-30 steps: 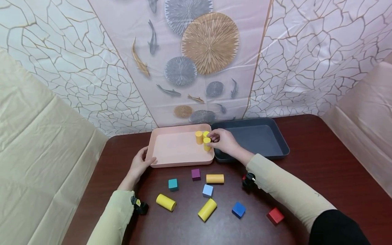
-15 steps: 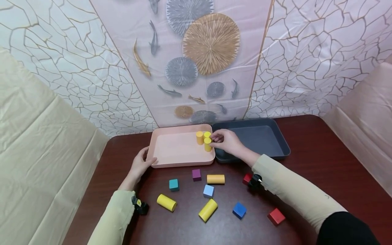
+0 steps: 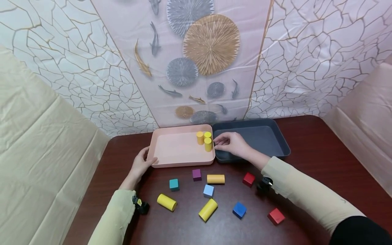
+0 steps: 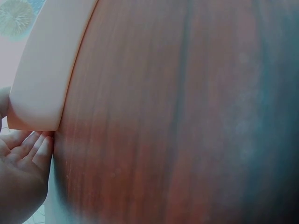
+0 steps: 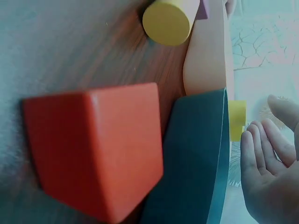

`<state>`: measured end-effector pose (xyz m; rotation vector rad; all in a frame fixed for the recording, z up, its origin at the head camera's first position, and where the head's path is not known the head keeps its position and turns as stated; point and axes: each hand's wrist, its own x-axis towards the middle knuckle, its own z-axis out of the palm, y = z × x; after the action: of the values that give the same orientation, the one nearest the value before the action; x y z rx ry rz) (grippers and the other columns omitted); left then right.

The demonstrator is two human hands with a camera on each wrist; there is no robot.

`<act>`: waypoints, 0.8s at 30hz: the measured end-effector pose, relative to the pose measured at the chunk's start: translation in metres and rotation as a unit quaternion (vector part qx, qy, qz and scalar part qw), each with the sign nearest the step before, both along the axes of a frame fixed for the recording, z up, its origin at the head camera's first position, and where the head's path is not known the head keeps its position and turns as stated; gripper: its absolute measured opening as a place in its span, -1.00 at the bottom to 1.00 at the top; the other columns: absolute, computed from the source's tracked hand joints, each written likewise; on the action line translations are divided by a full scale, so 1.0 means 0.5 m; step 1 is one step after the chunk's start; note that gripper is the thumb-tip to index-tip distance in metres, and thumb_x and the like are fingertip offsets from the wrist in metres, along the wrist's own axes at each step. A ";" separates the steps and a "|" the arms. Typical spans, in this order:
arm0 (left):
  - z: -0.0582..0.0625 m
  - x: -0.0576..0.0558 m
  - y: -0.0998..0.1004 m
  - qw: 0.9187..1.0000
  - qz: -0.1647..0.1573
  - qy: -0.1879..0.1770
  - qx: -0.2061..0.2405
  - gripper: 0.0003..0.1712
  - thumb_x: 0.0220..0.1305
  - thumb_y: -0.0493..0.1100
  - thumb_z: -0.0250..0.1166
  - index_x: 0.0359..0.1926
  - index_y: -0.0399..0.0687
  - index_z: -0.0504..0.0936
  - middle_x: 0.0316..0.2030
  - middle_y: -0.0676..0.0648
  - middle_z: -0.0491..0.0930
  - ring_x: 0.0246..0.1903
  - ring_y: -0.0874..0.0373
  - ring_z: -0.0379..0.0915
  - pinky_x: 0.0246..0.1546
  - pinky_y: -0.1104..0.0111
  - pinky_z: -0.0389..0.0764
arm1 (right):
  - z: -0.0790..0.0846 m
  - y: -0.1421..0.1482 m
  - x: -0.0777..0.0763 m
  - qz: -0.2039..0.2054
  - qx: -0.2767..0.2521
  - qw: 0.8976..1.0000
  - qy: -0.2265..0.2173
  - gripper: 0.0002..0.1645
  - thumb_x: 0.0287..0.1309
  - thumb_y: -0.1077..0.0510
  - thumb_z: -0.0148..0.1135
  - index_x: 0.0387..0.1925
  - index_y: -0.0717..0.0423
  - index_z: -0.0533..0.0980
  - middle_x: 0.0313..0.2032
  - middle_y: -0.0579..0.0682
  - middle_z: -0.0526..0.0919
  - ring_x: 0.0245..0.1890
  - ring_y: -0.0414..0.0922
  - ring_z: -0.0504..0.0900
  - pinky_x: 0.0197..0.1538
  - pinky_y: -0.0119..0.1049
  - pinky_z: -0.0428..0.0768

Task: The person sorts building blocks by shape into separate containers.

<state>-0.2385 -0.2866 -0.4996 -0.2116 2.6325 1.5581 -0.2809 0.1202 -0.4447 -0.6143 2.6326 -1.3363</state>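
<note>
My left hand (image 3: 141, 163) holds the left end of the pink tray (image 3: 165, 164), thumb over the rim and fingers against the outer wall. In the left wrist view its fingers (image 4: 29, 148) lie along the tray's end. Inside that tray, at the right end, three cylinders stand upright: an orange one (image 3: 200, 138), a yellow one (image 3: 207, 134) behind and another yellow one (image 3: 208, 145) in front. Just right of them my right hand (image 3: 234, 144) hovers over the edge of the dark tray (image 3: 266, 139), holding nothing, its fingers loosely bent and apart from the thumb.
On the dark wood table nearer me lie an orange cylinder (image 3: 215, 179), two yellow cylinders, a purple cube (image 3: 197, 175), a teal cube (image 3: 174, 184), a light blue cube (image 3: 208, 191), a blue cube (image 3: 239, 210) and two red cubes. A patterned cloth hangs behind the trays.
My right hand has let go of the front yellow cylinder, which stays standing, and has drawn back to the right. The left hand keeps its place on the pink tray.
</note>
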 end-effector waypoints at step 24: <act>0.005 0.003 -0.002 1.000 -0.003 -0.002 0.003 -0.16 0.52 -0.18 0.30 0.65 -0.24 0.12 0.48 -0.40 0.31 0.41 -0.28 0.32 0.47 -0.11 0.41 | -0.013 0.014 0.078 0.089 -0.005 0.995 -0.043 -0.69 0.29 0.24 0.48 0.02 0.29 0.72 -0.09 0.18 0.82 -0.13 -0.09 0.80 0.00 -0.26 0.79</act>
<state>-0.2370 -0.2874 -0.4972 -0.2059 2.6225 1.5622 -0.2419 0.1274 -0.4510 -0.7549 2.4420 -1.2932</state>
